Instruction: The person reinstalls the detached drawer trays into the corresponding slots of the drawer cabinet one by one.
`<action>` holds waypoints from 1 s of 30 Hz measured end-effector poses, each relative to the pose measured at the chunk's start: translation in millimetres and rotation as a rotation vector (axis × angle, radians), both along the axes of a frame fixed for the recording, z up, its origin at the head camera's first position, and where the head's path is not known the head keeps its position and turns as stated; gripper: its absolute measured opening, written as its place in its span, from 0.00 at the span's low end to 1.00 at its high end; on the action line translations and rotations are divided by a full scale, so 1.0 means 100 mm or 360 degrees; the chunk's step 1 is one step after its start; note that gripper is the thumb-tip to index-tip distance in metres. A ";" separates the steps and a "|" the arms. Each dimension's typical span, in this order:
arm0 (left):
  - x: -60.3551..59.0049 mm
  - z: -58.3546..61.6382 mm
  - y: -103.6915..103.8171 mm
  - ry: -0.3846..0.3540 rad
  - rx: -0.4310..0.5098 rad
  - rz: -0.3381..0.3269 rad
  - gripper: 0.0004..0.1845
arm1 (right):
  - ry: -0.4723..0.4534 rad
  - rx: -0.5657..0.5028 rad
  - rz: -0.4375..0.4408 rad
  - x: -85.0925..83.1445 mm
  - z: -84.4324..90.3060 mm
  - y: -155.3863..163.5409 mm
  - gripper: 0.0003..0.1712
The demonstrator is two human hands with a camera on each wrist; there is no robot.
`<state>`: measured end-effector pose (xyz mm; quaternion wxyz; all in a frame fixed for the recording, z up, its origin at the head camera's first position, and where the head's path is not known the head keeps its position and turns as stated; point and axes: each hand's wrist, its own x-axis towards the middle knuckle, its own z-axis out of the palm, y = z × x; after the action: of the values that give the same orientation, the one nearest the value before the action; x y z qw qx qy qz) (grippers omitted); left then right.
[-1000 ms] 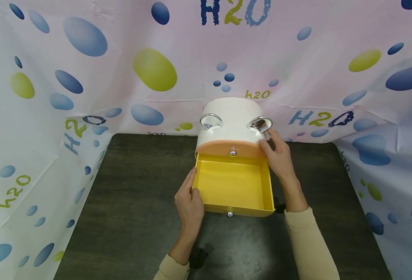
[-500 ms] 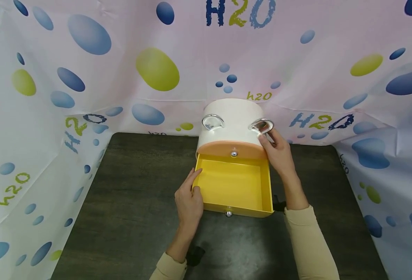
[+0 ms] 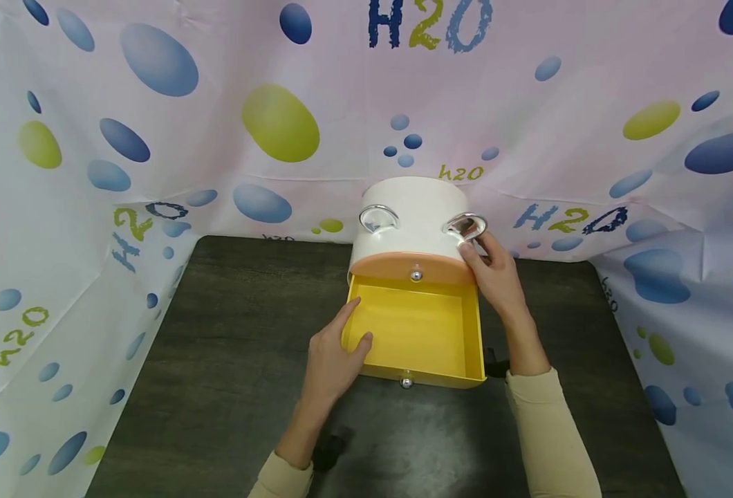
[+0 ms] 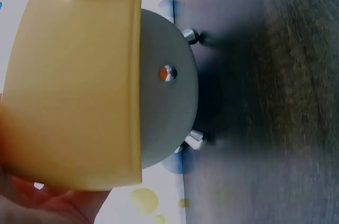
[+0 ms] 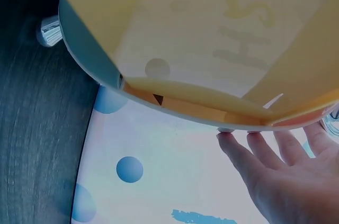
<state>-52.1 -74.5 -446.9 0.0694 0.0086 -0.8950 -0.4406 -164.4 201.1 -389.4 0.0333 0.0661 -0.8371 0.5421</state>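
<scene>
A small white drawer cabinet (image 3: 413, 214) with rounded sides stands on the dark table, two silver ring-shaped ears on its top. Its yellow drawer (image 3: 413, 332) is pulled far out and holds nothing. My left hand (image 3: 331, 356) grips the left wall of this drawer, thumb and index finger over the rim; the other fingers are hidden in the head view. On the cabinet's right side rests my right hand (image 3: 496, 277), thumb near the right silver ear (image 3: 466, 226), the fairly straight fingers (image 5: 241, 155) touching the side.
Above the yellow drawer is a closed orange drawer (image 3: 391, 264) with a silver knob. Below it, a grey drawer front (image 4: 161, 102) and short metal legs (image 4: 196, 139) show in the left wrist view. A dotted cloth (image 3: 279, 124) hangs close behind the cabinet.
My left index finger and then the thumb have moved from the outside of the drawer wall over its rim. My right thumb has shifted slightly on the cabinet. The drawer stays pulled out.
</scene>
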 end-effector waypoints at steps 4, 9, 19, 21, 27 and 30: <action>-0.01 0.00 -0.10 -0.0081 0.0053 -0.0163 0.38 | -0.0011 0.0015 -0.0006 -0.09 -0.17 0.07 0.33; -0.03 0.00 -0.21 -0.0160 0.0135 -0.0359 0.50 | -0.0044 0.0023 0.0007 -0.01 -0.03 0.03 0.34; -0.05 -0.01 -0.33 -0.0192 0.0171 -0.0643 0.68 | -0.0076 0.0034 0.0002 -0.08 -0.19 0.10 0.35; -0.05 -0.03 -0.33 -0.0180 0.0179 -0.0641 0.66 | -0.0073 0.0032 -0.0001 -0.08 -0.21 0.10 0.35; 0.01 -0.09 -0.33 -0.0127 0.0182 -0.0564 0.55 | -0.0071 0.0026 -0.0005 -0.07 -0.21 0.11 0.35; 0.03 -0.14 -0.32 -0.0080 0.0245 -0.0544 0.49 | -0.0065 0.0025 0.0003 -0.07 -0.21 0.11 0.35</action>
<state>-48.7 -106.8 -460.6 -0.0297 -0.1273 -0.8485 -0.5128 -171.5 211.7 -410.3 0.0150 0.0560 -0.8417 0.5369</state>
